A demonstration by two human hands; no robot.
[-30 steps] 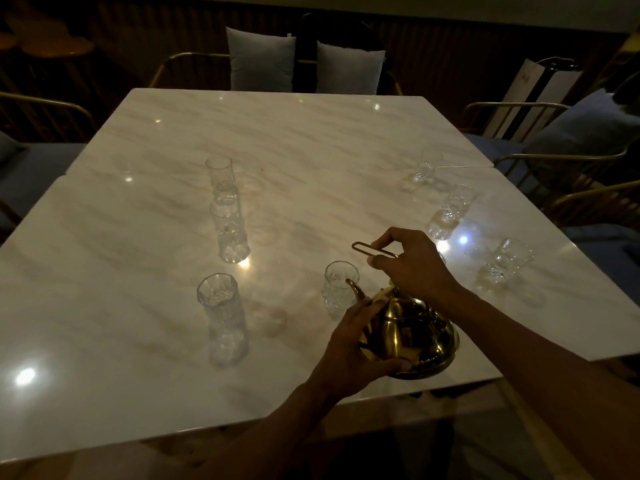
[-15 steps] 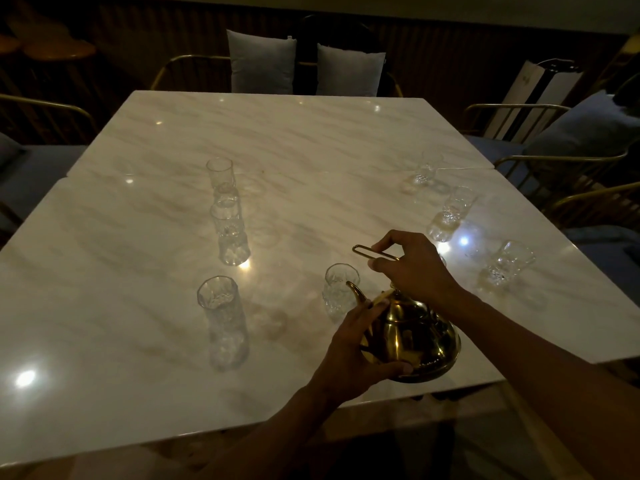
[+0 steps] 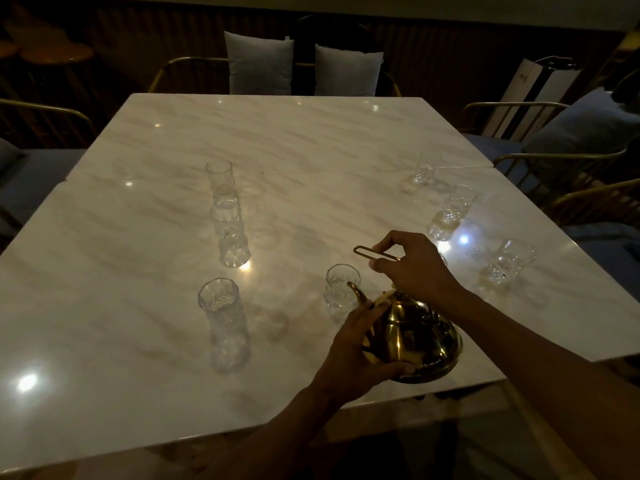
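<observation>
A shiny gold teapot (image 3: 420,341) stands near the front edge of the marble table (image 3: 311,150). My right hand (image 3: 419,265) grips its thin wire handle, which sticks out to the left above the pot. My left hand (image 3: 360,355) cups the pot's left side, fingers along the body and thumb under the base rim. The curved spout points at a short cut glass (image 3: 341,289) just left of the pot, its tip at the glass's rim. Whether liquid flows is not visible.
A tall glass (image 3: 225,323) stands at front left, with two more glasses (image 3: 230,235) behind it in a row. Three glasses (image 3: 450,213) line the right side. Gold-framed chairs with grey cushions (image 3: 259,62) surround the table. The room is dim.
Both hands and the teapot have stayed almost in place; the pot is slightly more tipped toward the short glass. The glasses have not moved.
</observation>
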